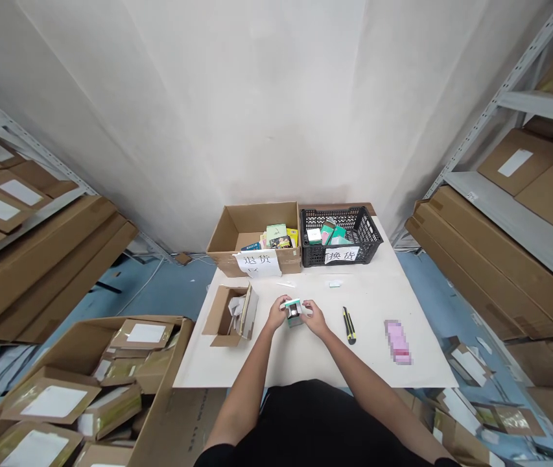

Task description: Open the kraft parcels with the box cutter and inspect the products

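Observation:
Between my two hands, over the middle of the white table (325,363), is a small green and white box (294,319) with its top open. A dark round item shows inside the box, too small to name. My left hand (277,312) grips the box's left side. On its right side my right hand (314,318) has its fingers closed at the flap. Left of my hands stands an opened cardboard box (218,316) with crumpled paper (236,307) in it. To the right lies a black and yellow box cutter (349,325).
At the table's back stand a cardboard box (251,219) and a black plastic crate (367,241), both holding small boxes and bearing paper signs. A blurred pink item (397,342) lies at right. A large carton (172,363) of parcels stands at lower left; loaded shelves flank both sides.

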`<state>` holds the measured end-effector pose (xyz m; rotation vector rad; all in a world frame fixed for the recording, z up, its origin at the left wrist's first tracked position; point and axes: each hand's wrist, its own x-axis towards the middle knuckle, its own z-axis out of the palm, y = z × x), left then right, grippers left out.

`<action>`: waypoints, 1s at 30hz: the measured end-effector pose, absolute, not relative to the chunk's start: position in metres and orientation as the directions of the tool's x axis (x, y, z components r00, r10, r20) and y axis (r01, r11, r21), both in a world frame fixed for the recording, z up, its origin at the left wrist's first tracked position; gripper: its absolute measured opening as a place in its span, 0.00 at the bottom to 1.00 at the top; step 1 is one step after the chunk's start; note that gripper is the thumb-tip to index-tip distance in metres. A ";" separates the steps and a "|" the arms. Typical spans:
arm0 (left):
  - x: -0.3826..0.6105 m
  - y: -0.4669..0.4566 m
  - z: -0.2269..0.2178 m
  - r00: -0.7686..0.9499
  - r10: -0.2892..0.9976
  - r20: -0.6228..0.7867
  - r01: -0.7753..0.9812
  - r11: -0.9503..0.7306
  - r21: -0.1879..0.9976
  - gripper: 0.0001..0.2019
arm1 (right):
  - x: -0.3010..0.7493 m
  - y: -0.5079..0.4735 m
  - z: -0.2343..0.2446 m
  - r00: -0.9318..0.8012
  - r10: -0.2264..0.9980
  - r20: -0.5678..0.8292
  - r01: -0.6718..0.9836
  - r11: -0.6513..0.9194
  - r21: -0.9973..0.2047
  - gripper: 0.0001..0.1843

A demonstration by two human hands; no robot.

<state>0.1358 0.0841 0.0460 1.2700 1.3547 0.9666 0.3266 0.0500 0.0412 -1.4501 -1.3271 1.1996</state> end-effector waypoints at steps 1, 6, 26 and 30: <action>0.134 0.080 0.047 0.070 0.990 -0.121 0.214 0.104 0.971 0.21 | 0.330 0.049 0.043 0.000 0.995 -0.103 0.227 -0.100 -0.969 0.22; 0.131 0.062 0.051 0.153 0.984 -0.092 0.389 0.026 0.921 0.24 | 0.332 0.049 0.051 -0.057 0.997 -0.050 0.280 -0.032 -0.959 0.24; 0.133 0.043 0.035 0.066 0.995 -0.077 0.453 0.039 0.891 0.18 | 0.334 0.053 0.039 -0.104 0.994 -0.036 0.374 0.005 -0.927 0.15; 0.132 0.045 0.025 0.043 0.995 -0.086 0.435 0.059 0.899 0.21 | 0.329 0.056 0.033 -0.102 0.991 -0.086 0.279 -0.055 -0.959 0.17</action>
